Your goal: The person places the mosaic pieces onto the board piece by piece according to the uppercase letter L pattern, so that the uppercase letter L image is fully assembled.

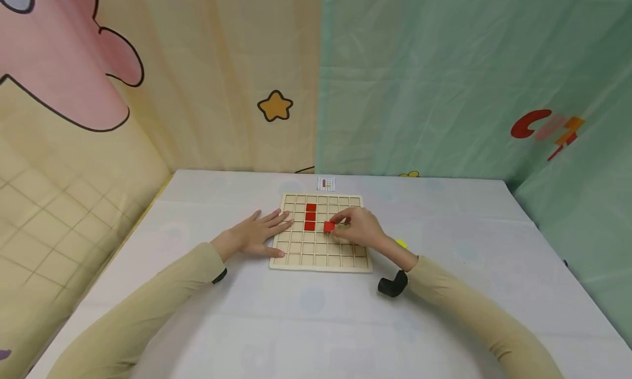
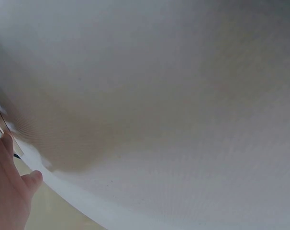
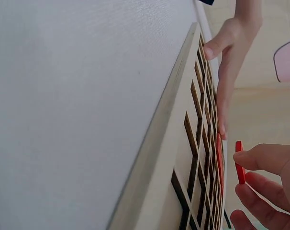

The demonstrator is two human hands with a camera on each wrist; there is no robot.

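Observation:
A wooden grid board [image 1: 321, 268] with square recesses lies flat on the table. Red square tiles [image 1: 310, 217] fill a short vertical run of its cells, left of centre. My right hand [image 1: 362, 227] pinches one more red square tile [image 1: 328, 226] between thumb and fingers; the right wrist view shows this tile [image 3: 239, 163] held edge-on, apart from the board. My left hand [image 1: 259, 234] lies with fingers spread across the board's left edge. Only part of the left hand [image 2: 13, 179] shows in the left wrist view.
Behind the board lies a small printed card [image 1: 326, 184] with a grid pattern. A yellow piece [image 1: 402, 243] sits on the table, partly hidden by my right wrist. The white-covered table [image 1: 296, 324] meets patterned curtains [image 1: 222, 94] at the back.

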